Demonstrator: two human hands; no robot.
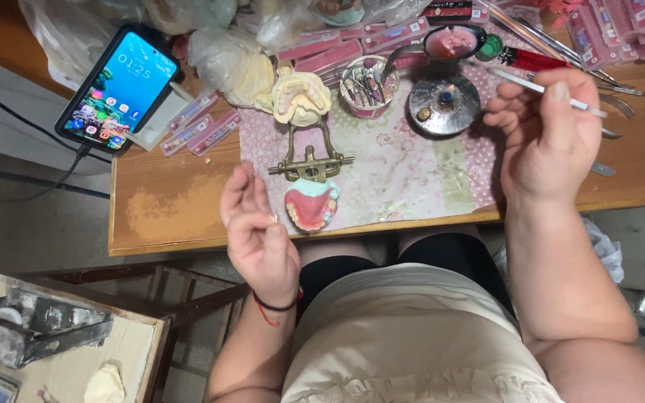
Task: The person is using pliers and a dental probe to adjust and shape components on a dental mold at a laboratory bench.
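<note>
Pink wax denture: the denture set-up [311,207] lies on its pale cast at the near edge of the surface [173,205], just in front of the brass articulator [309,160], pink gums and a row of teeth facing up.
Your left hand: your left hand [257,227] hovers just to the left of the denture set-up, close beside it but not gripping it; the fingers are loosely curled, half open, with the thumb and fingertips drawn near each other. Whether something tiny sits between them you cannot tell.
Your right hand: your right hand [550,134] is closed around a thin metal wax instrument [543,89], held pen-like, its tip pointing left towards the burner. This hand is well apart from the denture, up and to the right of it.
Burner: a small round metal spirit burner [443,104] with a lit flame stands just left of your right hand.
Upper cast: a yellowish plaster cast [300,97] sits at the far end of the articulator.
Cup: a cup of small tools [367,86] stands between the cast and the burner.
Phone: a smartphone [119,89] leans at the far left, screen lit.
</note>
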